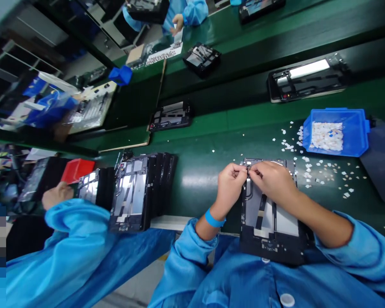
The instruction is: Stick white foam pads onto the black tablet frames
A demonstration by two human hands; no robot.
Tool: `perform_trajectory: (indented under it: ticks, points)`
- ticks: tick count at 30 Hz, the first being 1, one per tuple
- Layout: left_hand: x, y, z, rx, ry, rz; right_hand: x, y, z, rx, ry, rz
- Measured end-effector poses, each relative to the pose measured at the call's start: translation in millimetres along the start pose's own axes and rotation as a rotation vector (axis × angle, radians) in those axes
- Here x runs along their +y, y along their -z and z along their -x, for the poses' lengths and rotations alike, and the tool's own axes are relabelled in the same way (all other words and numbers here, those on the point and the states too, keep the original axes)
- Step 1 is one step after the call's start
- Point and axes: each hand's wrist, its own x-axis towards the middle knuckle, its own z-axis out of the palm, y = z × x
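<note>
An opened tablet, its inner boards and silver battery panels exposed, lies in front of my body at the bench edge. Over its top left corner my left hand is closed in a pinch, with a blue band round the wrist. My right hand reaches across the upper part of the tablet and pinches at the same corner, fingertips almost touching the left ones. A small dark piece shows between the fingertips, too small to name. Part of the tablet's top right is hidden under my right hand and forearm.
A blue bin of small white pieces stands right, with similar scraps scattered near it. Upright opened tablets stand stacked left, beside a co-worker's sleeve and a red bin. More devices lie farther back.
</note>
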Motion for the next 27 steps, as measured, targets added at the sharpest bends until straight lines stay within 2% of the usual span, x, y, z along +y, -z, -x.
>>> perform_trajectory:
  ticks: [4, 8, 10, 12, 15, 17, 19, 22, 25, 27]
  points:
    - [1.7, -0.3, 2.4, 0.024, -0.025, -0.018, 1.5, -4.5, -5.6, 0.024, -0.026, 0.014]
    - [2.7, 0.2, 1.0, -0.009, 0.029, 0.040, 2.6, 0.9, -14.5, -0.017, -0.057, -0.077]
    - [1.7, 0.9, -1.1, -0.018, 0.079, 0.083, 18.6, 18.1, -18.0, -0.031, -0.115, -0.097]
    - [-0.3, 1.8, -4.1, -0.015, 0.128, 0.130, 47.1, 46.7, -18.5, 0.010, -0.238, -0.045]
    - [-3.0, 3.0, -8.0, -0.022, 0.171, 0.168, 91.6, 93.0, -14.1, 0.172, -0.543, 0.222]
    - [-2.5, 4.2, -7.8, -0.026, 0.162, 0.142, 102.7, 109.7, -9.5, 0.157, -0.592, 0.353]
    - [-0.2, 7.1, -4.5, -0.037, 0.095, 0.053, 92.6, 108.0, -6.1, 0.064, -0.476, 0.291]
    - [3.7, 17.3, 1.7, -0.064, -0.157, -0.214, 55.8, 82.3, -9.2, -0.052, -0.318, 0.014]
    - [3.9, 31.3, 0.8, -0.055, -0.442, -0.533, 26.4, 56.0, -22.8, -0.178, -0.334, -0.098]
    - [2.1, 38.0, -4.8, -0.077, -0.549, -0.694, 17.9, 45.4, -34.0, -0.252, -0.357, -0.077]
